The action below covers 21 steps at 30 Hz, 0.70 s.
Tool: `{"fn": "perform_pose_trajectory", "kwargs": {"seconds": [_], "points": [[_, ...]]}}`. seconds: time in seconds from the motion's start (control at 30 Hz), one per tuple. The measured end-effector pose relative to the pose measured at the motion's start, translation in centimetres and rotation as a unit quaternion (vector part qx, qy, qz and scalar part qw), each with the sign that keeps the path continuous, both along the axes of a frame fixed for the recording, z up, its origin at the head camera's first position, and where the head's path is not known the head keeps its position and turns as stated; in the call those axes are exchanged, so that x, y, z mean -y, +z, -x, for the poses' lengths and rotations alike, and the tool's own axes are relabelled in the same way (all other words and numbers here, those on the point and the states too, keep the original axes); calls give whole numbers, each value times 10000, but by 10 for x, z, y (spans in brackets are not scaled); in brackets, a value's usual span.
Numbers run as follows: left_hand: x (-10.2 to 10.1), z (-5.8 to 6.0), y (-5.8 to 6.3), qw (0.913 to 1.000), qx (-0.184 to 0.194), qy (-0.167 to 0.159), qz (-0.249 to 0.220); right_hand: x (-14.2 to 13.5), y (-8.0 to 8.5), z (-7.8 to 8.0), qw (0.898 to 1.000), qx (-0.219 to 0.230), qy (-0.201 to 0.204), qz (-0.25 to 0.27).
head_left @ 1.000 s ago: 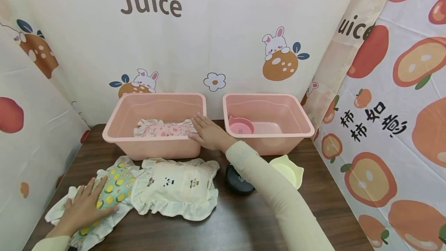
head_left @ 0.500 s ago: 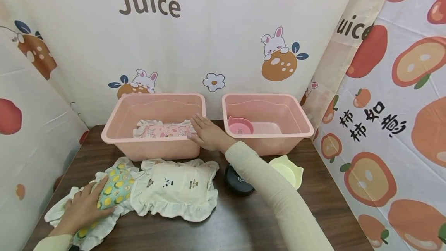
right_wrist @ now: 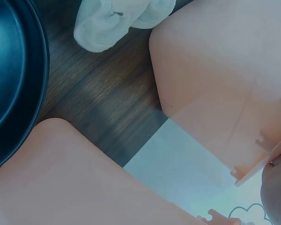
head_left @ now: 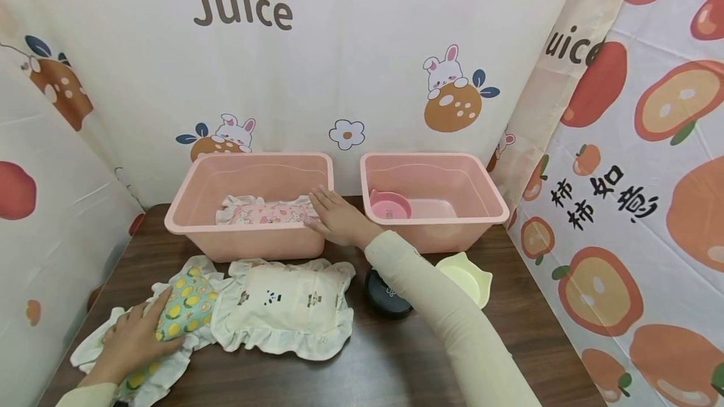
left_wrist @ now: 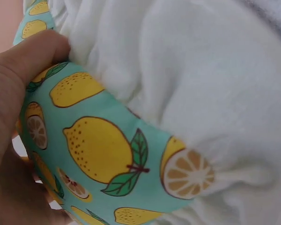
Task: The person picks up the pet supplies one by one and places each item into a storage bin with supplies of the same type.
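My left hand grips a small frilled pillow with lemons on mint green and a white ruffle, at the lower left of the table. In the left wrist view, the thumb bends over the lemon cloth and the other fingers lie along its far side. My right hand rests with straight fingers on the right rim of the left pink bin. Inside that bin lies a pink frilled pillow. A cream frilled pillow with small animal faces lies flat beside the lemon one, their ruffles touching.
A second pink bin stands at the right, holding a pink bowl. In front of it are a black round dish, partly hidden by my right sleeve, and a pale yellow bowl. Printed cloth walls enclose the table.
My left hand's fingers have drawn in on the lemon pillow, which bunches slightly under them. My right hand stays on the bin's rim.
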<state>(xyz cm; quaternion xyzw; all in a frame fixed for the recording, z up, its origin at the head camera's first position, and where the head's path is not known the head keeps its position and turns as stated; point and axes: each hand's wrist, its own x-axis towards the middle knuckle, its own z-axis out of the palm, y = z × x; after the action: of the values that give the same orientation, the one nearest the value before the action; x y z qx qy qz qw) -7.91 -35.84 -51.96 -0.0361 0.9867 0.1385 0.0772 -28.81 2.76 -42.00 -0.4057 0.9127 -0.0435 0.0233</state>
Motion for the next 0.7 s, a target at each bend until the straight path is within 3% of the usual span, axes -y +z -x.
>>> {"fn": "perform_pose_trajectory", "kwargs": {"seconds": [0.4, 0.57, 0.7], "points": [[11, -16, 13, 9982, -578, 73, 142, 0, 1, -2, 10000, -54, 55, -10], [22, -19, 26, 9979, -574, 132, 264, 1, 2, -1, 10000, -18, 15, -42], [32, -21, 39, 9955, -893, 60, 303, 0, 1, -1, 10000, -9, -11, -74]]}}
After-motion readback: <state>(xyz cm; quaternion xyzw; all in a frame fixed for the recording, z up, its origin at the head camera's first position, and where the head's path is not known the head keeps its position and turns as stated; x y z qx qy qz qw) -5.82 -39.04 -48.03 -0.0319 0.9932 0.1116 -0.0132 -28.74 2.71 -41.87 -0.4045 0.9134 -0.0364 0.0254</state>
